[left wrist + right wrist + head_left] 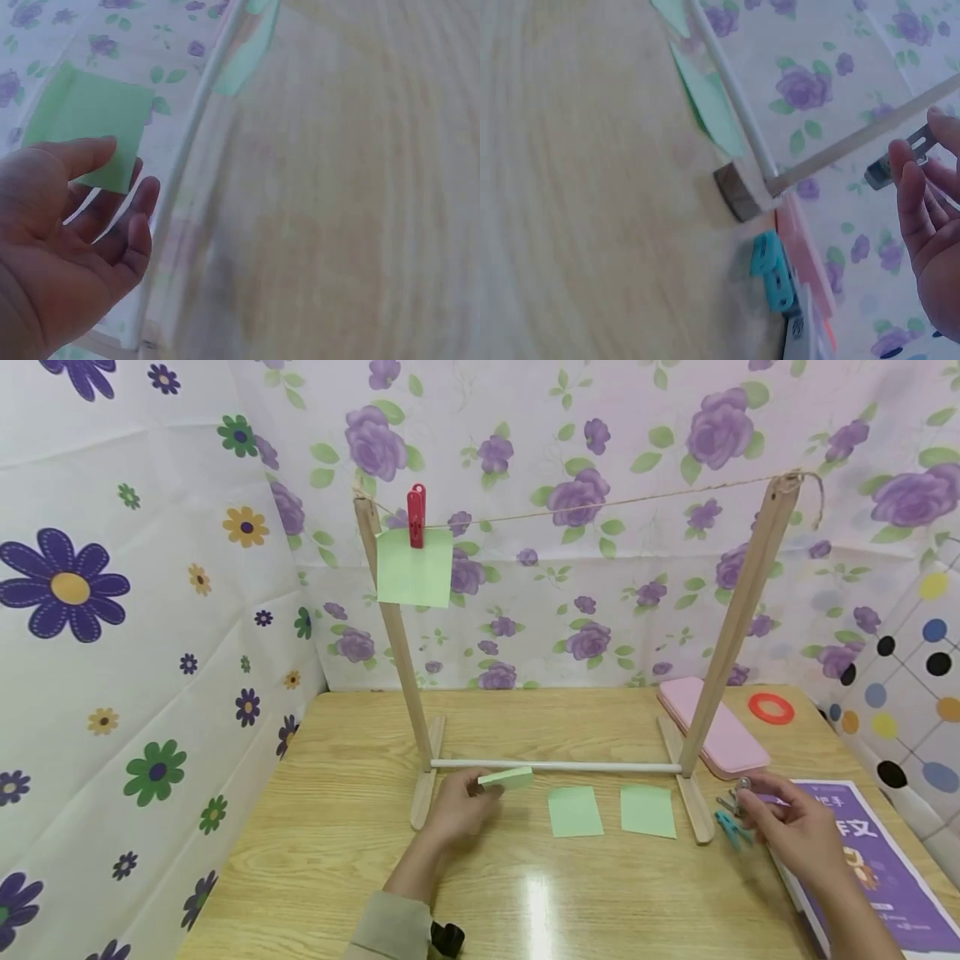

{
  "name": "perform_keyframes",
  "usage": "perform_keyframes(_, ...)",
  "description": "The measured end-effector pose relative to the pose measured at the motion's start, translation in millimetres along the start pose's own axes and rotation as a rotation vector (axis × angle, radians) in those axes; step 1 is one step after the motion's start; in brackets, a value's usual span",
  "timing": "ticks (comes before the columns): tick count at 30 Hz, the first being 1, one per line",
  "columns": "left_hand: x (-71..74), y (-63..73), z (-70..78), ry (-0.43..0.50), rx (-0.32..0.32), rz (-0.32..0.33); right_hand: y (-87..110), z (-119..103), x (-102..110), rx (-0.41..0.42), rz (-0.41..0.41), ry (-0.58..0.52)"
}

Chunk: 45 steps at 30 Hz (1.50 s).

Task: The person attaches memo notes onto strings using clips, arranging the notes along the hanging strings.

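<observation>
My left hand (459, 806) pinches a light green paper square (97, 124) between thumb and fingers, lifted above the table near the stand's left foot. My right hand (806, 827) holds a grey clothespin (900, 161) by its end, at the right of the stand. Under that hand lies a teal clothespin (731, 828), beside the book. Two more green paper squares, the nearer-to-left one (575, 812) and the right one (647, 812), lie flat in front of the white crossbar. Another green square (415, 572) hangs from the string, gripped by a red clothespin (417, 517).
A wooden stand (738, 610) carries a thin string (600, 505) between two posts, with a white crossbar (555, 767) low down. At the right are a pink case (712, 727), a red-orange ring (771, 709) and a purple book (885, 868). Flowered cloth hangs behind.
</observation>
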<state>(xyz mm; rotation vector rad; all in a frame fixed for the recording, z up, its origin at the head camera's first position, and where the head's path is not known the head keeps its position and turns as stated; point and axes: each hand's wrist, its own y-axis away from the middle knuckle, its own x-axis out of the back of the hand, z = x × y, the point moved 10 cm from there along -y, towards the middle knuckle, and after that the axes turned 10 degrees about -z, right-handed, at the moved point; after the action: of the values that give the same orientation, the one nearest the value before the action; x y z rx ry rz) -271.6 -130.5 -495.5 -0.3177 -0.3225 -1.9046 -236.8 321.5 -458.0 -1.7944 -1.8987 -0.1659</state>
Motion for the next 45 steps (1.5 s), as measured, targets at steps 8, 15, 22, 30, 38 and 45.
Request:
perform_keyframes(8, 17.5, -3.1, 31.7, 0.132, -0.094, 0.121, -20.2, -33, -20, 0.099, -0.116, -0.274)
perform_keyframes(15, 25.2, -4.1, 45.0, 0.239, -0.090, 0.219, -35.5, -56, -26, 0.141, -0.099, -0.208)
perform_keyframes(22, 28.4, -5.9, 45.9, 0.361, -0.075, 0.262, -45.0, -77, -27, 0.212, -0.170, -0.341)
perform_keyframes(30, 33.4, -6.2, 48.2, 0.532, -0.104, 0.331, -58.1, -92, -25, 0.191, -0.164, -0.399)
perform_keyframes(38, 38.2, -5.2, 52.7, 0.609, -0.139, 0.397, -72.4, -118, -25, 0.283, -0.161, -0.464)
perform_keyframes(45, 45.7, -3.8, 56.7, 0.631, -0.151, 0.466, -84.6, -149, -25, 0.324, -0.190, -0.437)
